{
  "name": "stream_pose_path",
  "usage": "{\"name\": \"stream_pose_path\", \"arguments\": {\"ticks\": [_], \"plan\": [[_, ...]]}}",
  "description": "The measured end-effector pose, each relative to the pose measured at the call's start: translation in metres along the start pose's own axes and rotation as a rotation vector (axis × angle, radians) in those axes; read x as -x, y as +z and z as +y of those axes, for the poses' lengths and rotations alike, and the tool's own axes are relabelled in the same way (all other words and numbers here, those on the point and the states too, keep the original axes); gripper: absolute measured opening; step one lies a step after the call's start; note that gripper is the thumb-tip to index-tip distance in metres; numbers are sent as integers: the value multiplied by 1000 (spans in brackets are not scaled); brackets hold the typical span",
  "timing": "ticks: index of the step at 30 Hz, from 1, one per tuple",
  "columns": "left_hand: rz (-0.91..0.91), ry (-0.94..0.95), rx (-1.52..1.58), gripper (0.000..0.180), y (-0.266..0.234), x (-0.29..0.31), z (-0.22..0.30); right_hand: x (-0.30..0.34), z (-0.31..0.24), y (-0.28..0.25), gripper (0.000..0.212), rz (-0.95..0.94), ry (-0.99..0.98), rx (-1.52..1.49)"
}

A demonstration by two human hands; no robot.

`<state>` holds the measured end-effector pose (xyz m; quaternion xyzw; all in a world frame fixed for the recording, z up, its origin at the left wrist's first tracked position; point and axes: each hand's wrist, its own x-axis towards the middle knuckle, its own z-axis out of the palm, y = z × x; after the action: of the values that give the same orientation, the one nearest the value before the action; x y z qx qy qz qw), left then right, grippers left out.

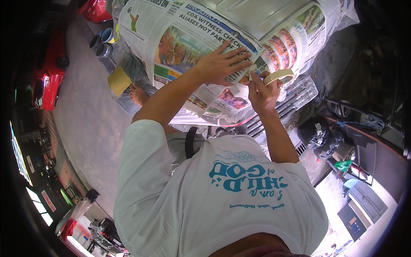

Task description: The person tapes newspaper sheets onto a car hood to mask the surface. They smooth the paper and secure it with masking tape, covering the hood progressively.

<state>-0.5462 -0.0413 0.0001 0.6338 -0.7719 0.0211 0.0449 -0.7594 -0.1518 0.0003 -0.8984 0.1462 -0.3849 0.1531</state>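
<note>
Newspaper sheets (pixel 180 47) cover the edges of a silver metal panel (pixel 252 17), with clear plastic sheeting around them. My left hand (pixel 224 66) lies flat on the newspaper, fingers spread. Just right of it, my right hand (pixel 263 95) is closed on a roll of masking tape (pixel 280 77). The roll stands out past its fingers, and the thumb and fingertips are close to the paper by my left hand. A pale bit of tape seems to show at those fingertips, but its end is hard to make out.
Left of the panel are several dark buckets (pixel 104 49) and a tan square sheet (pixel 119 81) beside what looks like a bare foot (pixel 138 94). A metal grating (pixel 299 96) runs below the panel's right side. Black bags (pixel 319 137) lie farther right; a red car (pixel 49 73) stands far left.
</note>
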Motion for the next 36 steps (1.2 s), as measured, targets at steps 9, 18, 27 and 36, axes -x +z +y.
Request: {"name": "stream_pose_path", "arguments": {"ticks": [9,18,27,36], "plan": [[37,7,25,113,6,1,-2,2,-4,10,33,-33,6,12],[10,9,-6,113,5,0,-2,5,-7,13,28,-24,1,16],[-21,-12,-11,105,-2,-2,1,-14,7,-1,31,49,29,132],[1,-10,1,98,-6,-3,3,-13,12,3,30,7,26,94]]}}
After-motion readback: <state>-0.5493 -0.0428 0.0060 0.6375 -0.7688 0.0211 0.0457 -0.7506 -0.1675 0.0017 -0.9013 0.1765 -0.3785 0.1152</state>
